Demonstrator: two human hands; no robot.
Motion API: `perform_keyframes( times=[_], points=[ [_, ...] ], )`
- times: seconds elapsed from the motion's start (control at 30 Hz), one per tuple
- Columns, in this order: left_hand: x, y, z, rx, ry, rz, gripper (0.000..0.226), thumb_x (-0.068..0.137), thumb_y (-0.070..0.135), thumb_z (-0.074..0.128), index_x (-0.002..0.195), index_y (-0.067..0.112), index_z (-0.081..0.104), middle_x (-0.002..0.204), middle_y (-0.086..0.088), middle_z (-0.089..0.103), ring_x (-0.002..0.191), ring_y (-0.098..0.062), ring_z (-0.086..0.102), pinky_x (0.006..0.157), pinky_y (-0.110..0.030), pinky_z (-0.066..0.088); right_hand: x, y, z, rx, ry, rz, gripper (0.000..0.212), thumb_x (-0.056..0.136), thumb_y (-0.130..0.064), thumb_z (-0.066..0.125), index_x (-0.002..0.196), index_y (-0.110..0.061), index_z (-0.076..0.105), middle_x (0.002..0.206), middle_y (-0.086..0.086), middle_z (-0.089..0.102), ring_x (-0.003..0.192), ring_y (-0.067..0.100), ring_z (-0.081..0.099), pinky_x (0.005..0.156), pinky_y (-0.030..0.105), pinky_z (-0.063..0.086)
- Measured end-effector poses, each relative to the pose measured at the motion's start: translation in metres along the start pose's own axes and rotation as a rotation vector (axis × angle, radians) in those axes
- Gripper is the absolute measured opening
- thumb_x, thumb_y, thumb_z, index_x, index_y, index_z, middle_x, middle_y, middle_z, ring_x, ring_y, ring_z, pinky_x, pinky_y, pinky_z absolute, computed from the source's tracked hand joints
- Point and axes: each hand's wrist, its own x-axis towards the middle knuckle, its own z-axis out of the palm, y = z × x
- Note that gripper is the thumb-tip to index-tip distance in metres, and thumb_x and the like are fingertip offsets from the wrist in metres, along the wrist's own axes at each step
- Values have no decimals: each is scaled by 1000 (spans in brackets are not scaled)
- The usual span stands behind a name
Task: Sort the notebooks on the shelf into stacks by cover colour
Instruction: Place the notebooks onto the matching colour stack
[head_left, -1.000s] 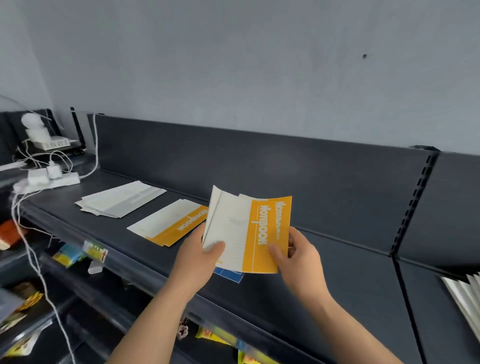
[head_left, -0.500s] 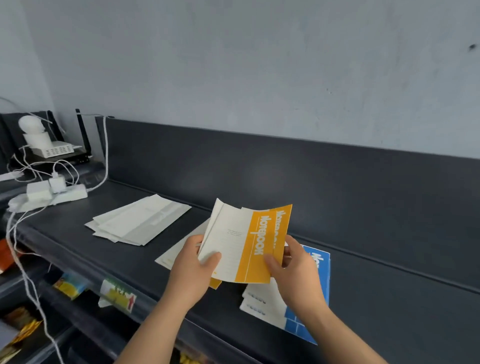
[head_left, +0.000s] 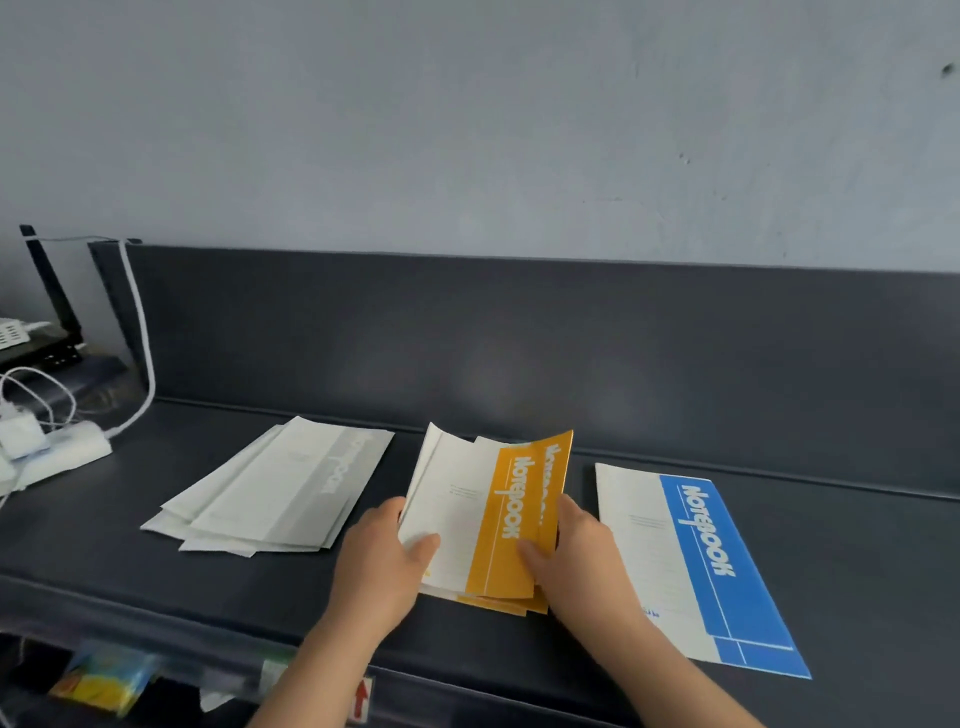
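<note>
Both hands hold an orange-and-white notebook (head_left: 488, 514) low over the orange stack (head_left: 530, 605) on the dark shelf (head_left: 857, 561). My left hand (head_left: 384, 556) grips its white left edge, thumb on top. My right hand (head_left: 571, 556) grips its orange right edge, thumb on the cover. A second orange cover peeks out behind it. To the left lies a fanned stack of grey-and-white notebooks (head_left: 275, 493). A blue-and-white notebook (head_left: 696, 561) lies flat to the right.
A white power strip (head_left: 57, 452) with plugs and cables sits at the shelf's left end, beside a black router (head_left: 47, 332). The shelf's back panel (head_left: 519, 332) rises behind the stacks. Colourful packets (head_left: 104, 680) lie on the lower shelf.
The orange notebook has come down from chest height to just above the orange stack. The view has shifted, so the blue notebook now shows in full at the right.
</note>
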Motion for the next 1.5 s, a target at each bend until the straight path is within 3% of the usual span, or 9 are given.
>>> perform_keyframes(
  times=[0.13, 0.27, 0.43, 0.53, 0.87, 1.07, 1.27, 1.5],
  points=[
    [7, -7, -1, 133, 0, -3, 28, 87, 39, 60, 107, 19, 57, 104, 0, 54, 102, -16, 49, 79, -26, 42, -3, -6, 2, -259, -5, -5, 38, 94, -44, 46, 123, -19, 46, 121, -1, 51, 105, 15, 54, 94, 30, 44],
    [3, 0, -5, 292, -9, 30, 46, 92, 43, 52, 129, 17, 48, 123, -3, 51, 114, -19, 46, 88, -28, 41, -8, -6, -1, -491, 44, -54, 42, 94, -53, 38, 116, -21, 53, 122, -1, 50, 111, 16, 48, 101, 32, 35],
    [-7, 20, -12, 372, 111, 188, 47, 95, 45, 45, 136, 22, 44, 134, 6, 49, 120, -16, 45, 95, -27, 40, -13, 0, -20, -520, 116, -125, 45, 95, -52, 38, 130, -26, 48, 140, -7, 45, 131, 12, 38, 117, 33, 11],
    [-12, 36, -7, 340, 88, 262, 51, 96, 46, 39, 143, 25, 37, 142, 9, 45, 128, -14, 41, 103, -29, 37, -19, 6, -36, -529, 151, -102, 49, 96, -50, 36, 136, -24, 44, 142, -7, 44, 134, 9, 36, 120, 35, 4],
    [-45, 117, 48, 283, -2, 471, 48, 96, 45, 40, 142, 29, 40, 140, 12, 48, 127, -11, 43, 104, -27, 35, -60, 74, -104, -545, 325, -42, 37, 94, -39, 42, 123, -19, 56, 125, -9, 58, 118, 8, 50, 117, 31, 1],
    [-80, 193, 101, 237, -45, 564, 46, 97, 43, 41, 140, 27, 42, 138, 10, 51, 123, -11, 46, 100, -25, 37, -91, 142, -169, -565, 413, 31, 31, 92, -36, 48, 111, -15, 62, 115, -3, 64, 112, 14, 55, 117, 33, 8],
    [-125, 278, 171, 174, -111, 623, 42, 94, 39, 49, 133, 24, 53, 128, 7, 60, 115, -18, 52, 96, -31, 39, -128, 219, -256, -586, 465, 101, 32, 94, -37, 45, 116, -16, 58, 121, -5, 60, 118, 11, 51, 117, 30, 5],
    [-176, 370, 247, 114, -157, 723, 42, 94, 37, 50, 134, 21, 53, 125, 8, 61, 111, -18, 53, 92, -30, 38, -164, 309, -336, -607, 494, 170, 36, 94, -38, 43, 123, -19, 54, 128, -8, 55, 123, 10, 47, 117, 30, 6]
  ],
)
